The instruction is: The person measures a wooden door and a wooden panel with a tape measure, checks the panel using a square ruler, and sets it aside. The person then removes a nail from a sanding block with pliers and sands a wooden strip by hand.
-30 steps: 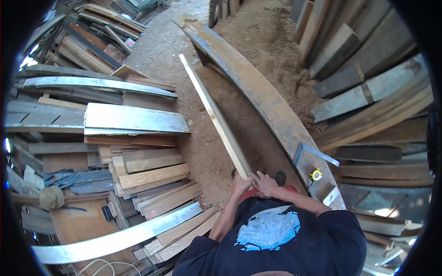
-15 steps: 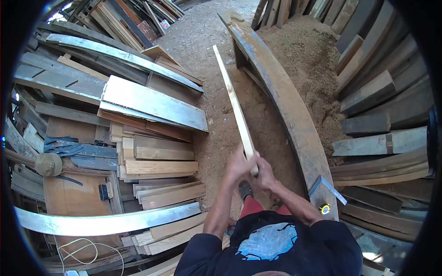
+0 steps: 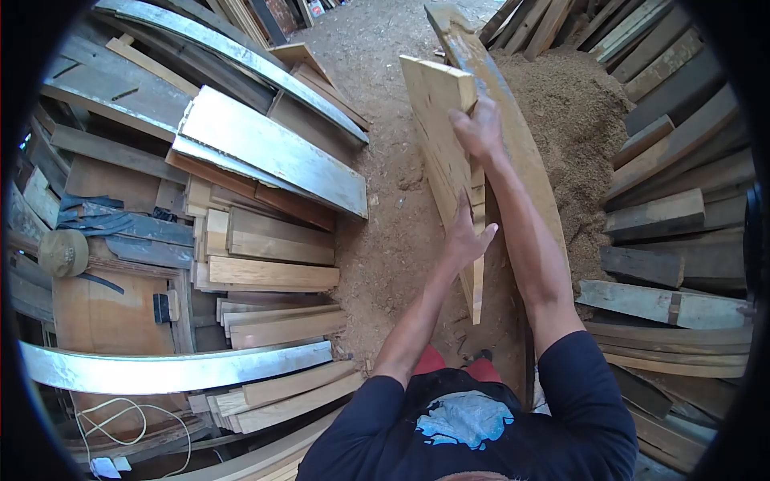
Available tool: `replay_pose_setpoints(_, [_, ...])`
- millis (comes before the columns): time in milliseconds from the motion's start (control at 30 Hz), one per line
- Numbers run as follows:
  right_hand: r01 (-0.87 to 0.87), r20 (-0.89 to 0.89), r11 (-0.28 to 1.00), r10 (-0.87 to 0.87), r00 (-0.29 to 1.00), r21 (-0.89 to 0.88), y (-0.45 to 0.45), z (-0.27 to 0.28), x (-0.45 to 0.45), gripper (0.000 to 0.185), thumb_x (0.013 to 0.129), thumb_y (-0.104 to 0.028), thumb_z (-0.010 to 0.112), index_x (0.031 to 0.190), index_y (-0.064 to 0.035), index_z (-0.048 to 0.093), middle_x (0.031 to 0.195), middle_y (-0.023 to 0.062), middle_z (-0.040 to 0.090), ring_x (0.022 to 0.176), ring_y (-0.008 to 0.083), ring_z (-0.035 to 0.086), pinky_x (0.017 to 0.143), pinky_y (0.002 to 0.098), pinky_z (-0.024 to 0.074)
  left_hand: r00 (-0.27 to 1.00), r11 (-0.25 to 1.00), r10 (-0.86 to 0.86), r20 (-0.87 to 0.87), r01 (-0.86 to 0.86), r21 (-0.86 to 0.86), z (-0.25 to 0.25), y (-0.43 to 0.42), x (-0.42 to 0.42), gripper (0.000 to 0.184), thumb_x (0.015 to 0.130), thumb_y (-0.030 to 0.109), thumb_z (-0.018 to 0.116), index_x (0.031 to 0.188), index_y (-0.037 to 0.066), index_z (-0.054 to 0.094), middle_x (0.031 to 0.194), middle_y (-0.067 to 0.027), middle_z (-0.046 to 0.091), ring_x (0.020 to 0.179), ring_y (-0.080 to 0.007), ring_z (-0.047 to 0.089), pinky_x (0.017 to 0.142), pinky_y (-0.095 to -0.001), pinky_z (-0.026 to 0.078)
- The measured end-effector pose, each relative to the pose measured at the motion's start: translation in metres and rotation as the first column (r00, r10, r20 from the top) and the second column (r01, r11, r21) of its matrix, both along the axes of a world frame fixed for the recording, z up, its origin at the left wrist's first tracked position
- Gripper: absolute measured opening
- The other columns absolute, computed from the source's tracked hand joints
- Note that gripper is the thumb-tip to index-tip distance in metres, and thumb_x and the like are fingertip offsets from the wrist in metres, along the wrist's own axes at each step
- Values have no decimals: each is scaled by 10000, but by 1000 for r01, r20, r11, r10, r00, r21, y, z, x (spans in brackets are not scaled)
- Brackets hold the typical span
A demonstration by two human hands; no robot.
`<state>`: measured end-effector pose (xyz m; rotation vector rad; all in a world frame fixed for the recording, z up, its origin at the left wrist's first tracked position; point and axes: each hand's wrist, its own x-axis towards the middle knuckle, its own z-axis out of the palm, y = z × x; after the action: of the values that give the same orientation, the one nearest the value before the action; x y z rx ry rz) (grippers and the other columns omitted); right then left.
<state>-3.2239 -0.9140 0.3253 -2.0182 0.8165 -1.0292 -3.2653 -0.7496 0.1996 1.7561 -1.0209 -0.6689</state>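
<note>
A wide, pale wooden board [image 3: 439,108] stands on edge in front of me, its broad face turned left and its narrow edge up. Toward its far end, my right hand [image 3: 480,130] is closed over the top edge, thumb on the broad face. Nearer to me, my left hand [image 3: 465,235] rests against the board with fingers stretched and thumb apart, at the top edge. The board's near end tapers to a corner above the dirt floor. Beside it on the right runs a long, brown timber bench [image 3: 533,172], partly covered by my right arm.
Stacked planks [image 3: 273,272] lie on the left, with a white-faced board [image 3: 269,152] jutting out above them. A long pale strip [image 3: 176,369] crosses lower left. Sawdust [image 3: 573,104] is heaped beyond the bench, and thick timbers [image 3: 658,212] line the right side.
The board, seen almost edge-on before, now shows its broad face. My hands, close together at its near end earlier, are farther forward and apart. The square and tape measure are out of sight.
</note>
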Motion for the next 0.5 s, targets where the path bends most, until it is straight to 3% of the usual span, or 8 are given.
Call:
replay_pose_setpoints(200, [0,13,1000,0,1000,4,2,8,20,465,764,-181,669,1199,-20,658,1011,255,715,1012,425,686,889,456,546,991,976,132,-28,-125,177,-33,-22,18,1043,814,186,694,1590,-8,24,1467,-353,415,1276,-494,518,1097,-474,447])
replay_pose_setpoints(367, [-35,39,999,36,999,-39,6,1,29,515,749,-203,695,1228,-22,642,1055,251,710,1032,418,681,896,452,541,986,968,161,39,-165,188,-32,-12,22,1052,802,187,684,1599,38,14,1408,-336,491,1213,-485,575,1057,-493,484])
replay_pose_setpoints(500, [-68,21,997,67,998,42,10,0,27,532,749,-204,700,1247,-28,634,1071,247,708,1036,415,681,905,448,540,979,973,177,100,-190,135,-41,-7,20,1053,807,201,685,1603,56,11,1373,-324,530,1195,-480,588,1041,-499,493])
